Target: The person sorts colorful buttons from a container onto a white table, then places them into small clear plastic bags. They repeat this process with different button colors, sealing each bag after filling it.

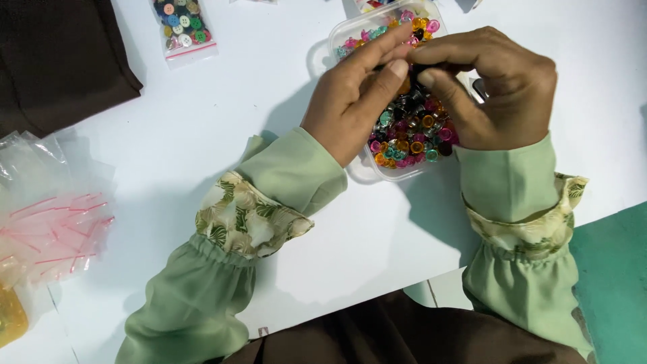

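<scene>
A clear plastic container (350, 30) full of small colourful beads (411, 135) stands on the white table (222, 114). Both my hands hover over it, fingertips meeting. My left hand (354, 101) pinches at something small and dark between thumb and forefinger. My right hand (499, 87) closes on the same small dark piece from the other side. The piece itself is mostly hidden by my fingers. Pale green sleeves with leaf-print cuffs cover both wrists.
A zip bag of mixed coloured buttons (182, 27) lies at the back left. A pile of empty clear zip bags with pink strips (50, 229) sits at the left edge. Dark brown cloth (54, 54) covers the far left corner. A green surface (617, 283) shows at right.
</scene>
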